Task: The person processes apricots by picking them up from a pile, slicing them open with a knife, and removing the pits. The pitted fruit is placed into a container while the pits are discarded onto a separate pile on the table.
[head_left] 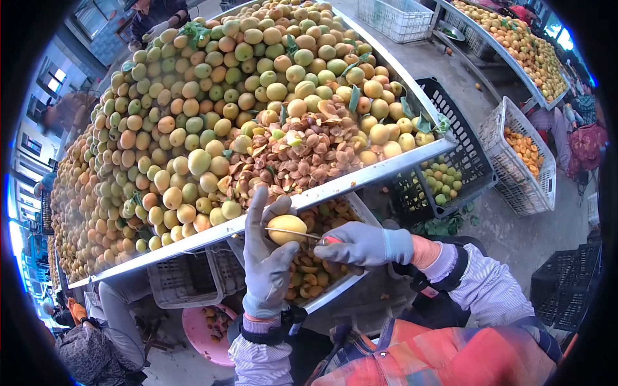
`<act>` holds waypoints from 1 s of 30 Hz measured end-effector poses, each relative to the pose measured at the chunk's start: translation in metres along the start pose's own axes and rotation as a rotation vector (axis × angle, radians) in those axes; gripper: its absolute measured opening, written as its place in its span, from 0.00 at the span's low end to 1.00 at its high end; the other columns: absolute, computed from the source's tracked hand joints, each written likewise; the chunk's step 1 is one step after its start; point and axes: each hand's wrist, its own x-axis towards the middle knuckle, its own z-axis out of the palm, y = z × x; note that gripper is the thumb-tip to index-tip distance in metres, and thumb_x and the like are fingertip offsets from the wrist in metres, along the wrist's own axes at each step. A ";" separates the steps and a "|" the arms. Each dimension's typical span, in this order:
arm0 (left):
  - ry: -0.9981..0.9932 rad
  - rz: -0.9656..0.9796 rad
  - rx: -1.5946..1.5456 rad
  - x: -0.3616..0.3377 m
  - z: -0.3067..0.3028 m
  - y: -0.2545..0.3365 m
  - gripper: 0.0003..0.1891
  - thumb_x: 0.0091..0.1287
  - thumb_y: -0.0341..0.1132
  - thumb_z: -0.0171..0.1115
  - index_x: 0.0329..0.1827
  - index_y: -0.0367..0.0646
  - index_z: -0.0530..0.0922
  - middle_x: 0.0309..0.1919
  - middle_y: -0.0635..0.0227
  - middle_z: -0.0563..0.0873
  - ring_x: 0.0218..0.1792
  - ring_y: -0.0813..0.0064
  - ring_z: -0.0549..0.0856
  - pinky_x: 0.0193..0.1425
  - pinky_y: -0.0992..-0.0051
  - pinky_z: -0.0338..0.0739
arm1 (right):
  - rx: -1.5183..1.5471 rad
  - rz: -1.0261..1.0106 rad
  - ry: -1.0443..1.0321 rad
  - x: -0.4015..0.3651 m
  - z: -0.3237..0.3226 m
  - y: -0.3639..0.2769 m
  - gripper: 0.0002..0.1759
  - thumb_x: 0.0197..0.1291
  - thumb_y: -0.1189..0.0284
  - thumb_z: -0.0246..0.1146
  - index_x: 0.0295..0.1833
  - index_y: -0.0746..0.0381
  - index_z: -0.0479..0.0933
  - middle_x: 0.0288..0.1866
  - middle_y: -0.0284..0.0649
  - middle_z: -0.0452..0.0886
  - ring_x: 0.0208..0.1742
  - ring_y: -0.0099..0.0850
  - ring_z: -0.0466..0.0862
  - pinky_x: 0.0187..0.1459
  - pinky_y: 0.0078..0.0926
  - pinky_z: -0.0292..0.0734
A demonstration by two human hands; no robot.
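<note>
My left hand (266,265), in a grey glove, holds a yellow apricot (288,225) between thumb and fingers, with the index finger pointing up. In my gloved right hand (368,244) is a small knife (331,240) with a red handle. Its thin blade lies across the apricot's side. Both hands are just in front of the metal table edge (309,195). Below them, a crate holds cut apricot halves (310,283). Beyond the edge, brown apricot pits (309,151) lie heaped against a large pile of whole apricots (187,122).
At right stand a black crate (473,122) with green fruit and a white crate (547,170) with orange halves. A pink basin (193,341) and an empty crate (183,286) sit below the table's left side. Other people are around the tables, one at the far edge (158,16).
</note>
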 end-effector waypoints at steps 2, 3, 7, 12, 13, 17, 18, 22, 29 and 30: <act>-0.010 -0.038 -0.063 0.001 -0.001 -0.001 0.46 0.50 0.24 0.65 0.73 0.41 0.50 0.59 0.58 0.70 0.56 0.69 0.74 0.61 0.72 0.71 | -0.059 -0.049 0.025 0.001 -0.001 0.003 0.27 0.62 0.46 0.55 0.28 0.61 0.69 0.20 0.27 0.65 0.25 0.19 0.65 0.30 0.21 0.64; -0.011 -0.041 -0.062 0.001 0.001 0.000 0.46 0.50 0.24 0.65 0.73 0.41 0.50 0.59 0.58 0.70 0.56 0.69 0.74 0.61 0.72 0.71 | -0.119 -0.093 0.045 0.002 -0.001 0.005 0.30 0.61 0.43 0.53 0.26 0.62 0.68 0.20 0.30 0.65 0.25 0.22 0.64 0.31 0.24 0.64; 0.019 -0.031 -0.047 0.002 0.004 0.006 0.48 0.49 0.25 0.69 0.73 0.43 0.50 0.57 0.58 0.72 0.54 0.69 0.76 0.59 0.73 0.73 | -0.218 -0.125 0.103 -0.007 -0.004 -0.008 0.26 0.62 0.47 0.56 0.28 0.61 0.68 0.22 0.32 0.68 0.26 0.23 0.66 0.31 0.23 0.65; 0.023 -0.077 -0.044 0.002 0.005 0.008 0.48 0.48 0.23 0.68 0.73 0.43 0.50 0.55 0.56 0.73 0.49 0.71 0.79 0.54 0.75 0.76 | -0.472 -0.176 0.154 -0.016 -0.012 -0.013 0.28 0.61 0.45 0.54 0.29 0.61 0.70 0.24 0.43 0.72 0.28 0.38 0.71 0.33 0.32 0.67; 0.024 -0.062 -0.016 0.002 0.006 0.008 0.49 0.48 0.23 0.68 0.73 0.43 0.50 0.56 0.56 0.73 0.49 0.71 0.79 0.54 0.75 0.76 | -0.519 -0.152 0.149 -0.017 -0.014 -0.017 0.30 0.61 0.43 0.52 0.30 0.61 0.72 0.25 0.49 0.75 0.31 0.48 0.76 0.35 0.39 0.68; 0.018 -0.092 -0.023 0.003 0.006 0.007 0.49 0.48 0.23 0.68 0.73 0.44 0.49 0.56 0.56 0.73 0.49 0.71 0.79 0.54 0.75 0.77 | -0.618 -0.166 0.186 -0.017 -0.016 -0.012 0.27 0.61 0.45 0.52 0.31 0.61 0.71 0.26 0.48 0.76 0.31 0.47 0.77 0.35 0.39 0.68; 0.014 -0.081 0.005 0.003 0.006 0.008 0.49 0.49 0.23 0.68 0.73 0.44 0.49 0.56 0.56 0.73 0.49 0.70 0.79 0.54 0.75 0.77 | -0.589 -0.199 0.192 -0.015 -0.017 -0.008 0.26 0.61 0.46 0.54 0.30 0.60 0.70 0.25 0.46 0.74 0.29 0.46 0.75 0.33 0.37 0.67; -0.009 -0.099 -0.028 0.002 0.006 0.006 0.48 0.50 0.22 0.67 0.73 0.44 0.48 0.56 0.55 0.72 0.50 0.69 0.79 0.54 0.74 0.76 | -0.547 -0.167 0.157 -0.010 -0.014 -0.007 0.22 0.62 0.51 0.54 0.33 0.60 0.73 0.26 0.48 0.76 0.31 0.46 0.78 0.36 0.39 0.69; -0.050 -0.135 -0.218 0.003 -0.003 -0.007 0.45 0.53 0.26 0.66 0.73 0.44 0.49 0.57 0.56 0.73 0.54 0.67 0.77 0.61 0.72 0.71 | -0.251 -0.201 0.157 0.004 0.004 0.011 0.25 0.62 0.48 0.56 0.31 0.61 0.72 0.22 0.37 0.70 0.27 0.27 0.70 0.33 0.28 0.67; -0.050 -0.164 -0.266 0.002 -0.002 -0.007 0.44 0.54 0.28 0.67 0.73 0.44 0.51 0.59 0.56 0.72 0.55 0.65 0.76 0.63 0.68 0.69 | -0.131 -0.177 0.140 0.005 0.006 0.010 0.25 0.62 0.48 0.57 0.31 0.62 0.72 0.22 0.33 0.70 0.28 0.23 0.70 0.33 0.26 0.66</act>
